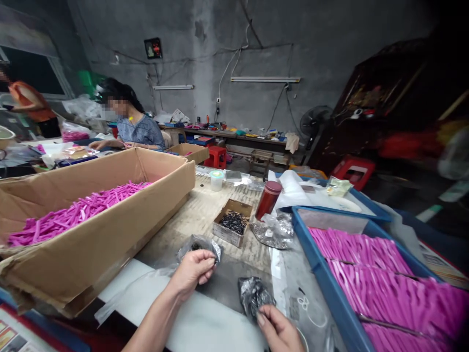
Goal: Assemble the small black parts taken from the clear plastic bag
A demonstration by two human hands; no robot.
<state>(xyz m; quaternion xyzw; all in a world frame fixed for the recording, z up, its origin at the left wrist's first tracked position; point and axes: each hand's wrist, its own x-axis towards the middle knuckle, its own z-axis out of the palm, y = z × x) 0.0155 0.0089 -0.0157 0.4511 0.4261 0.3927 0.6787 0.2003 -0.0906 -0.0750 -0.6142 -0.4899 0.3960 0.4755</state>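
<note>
My left hand (196,270) is closed in a pinch above the table, its thumb pressed to the fingers. Whatever sits between those fingertips is too small to make out. Just behind it lies a clear plastic bag (185,248) with small dark pieces inside. Lower right, my right hand (280,328) has thumb and forefinger together at the edge of a crumpled black plastic bag (252,293); what they pinch is hidden. Beyond both hands stands a small cardboard box (227,235) of thin black parts.
A long cardboard box (106,230) of loose pink strips (84,210) stands left. On the right, a blue tray (318,274) holds bundled pink strips (366,252). A dark red canister (268,200), a bag of small parts (273,230) and a lidded tub (216,181) stand farther back. A co-worker (139,129) sits beyond.
</note>
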